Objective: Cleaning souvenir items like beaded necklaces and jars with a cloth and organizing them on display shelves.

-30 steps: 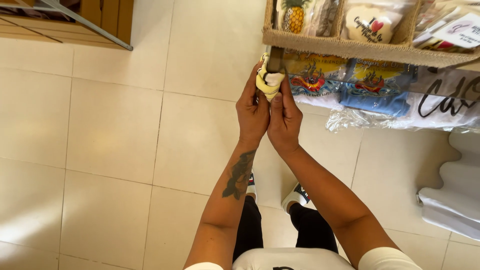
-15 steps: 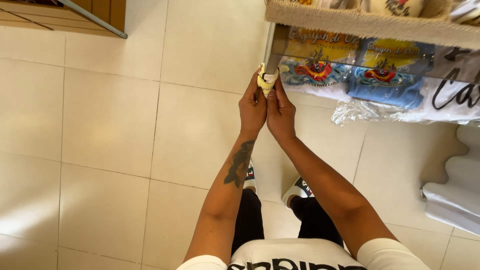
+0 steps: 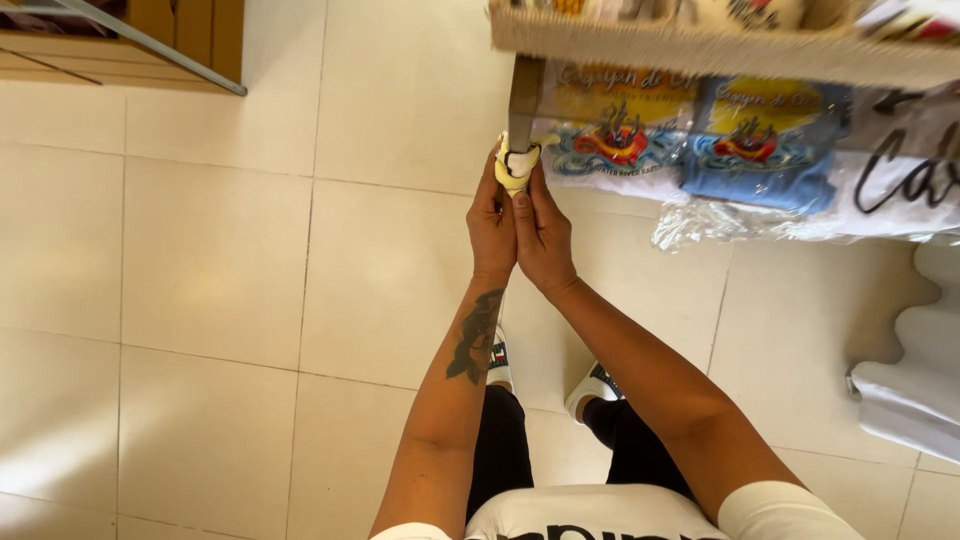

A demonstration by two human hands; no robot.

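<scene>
Hands together out in front of me, palms nearly touching. My left hand (image 3: 492,222) and right hand (image 3: 543,235) both pinch a small yellow-and-white cloth (image 3: 516,167) between the fingertips, fingers closed on it from either side. Cloth sits at the far end of my hands, bunched, touching the wooden shelf post (image 3: 524,100) just below the shelf edge (image 3: 700,45).

Right of the post, under the shelf: folded shirts in clear plastic bags (image 3: 700,150), printed fronts facing up, one yellowish, one blue, a white one further right. They lie on the floor level, near my hands but not touching.

Near side: my legs in dark trousers, white shoes (image 3: 592,385) on the cream tiled floor (image 3: 200,300). Far left corner: wooden frame with a metal bar (image 3: 150,45). Right edge: white moulded object (image 3: 915,390), can't tell what it is.
</scene>
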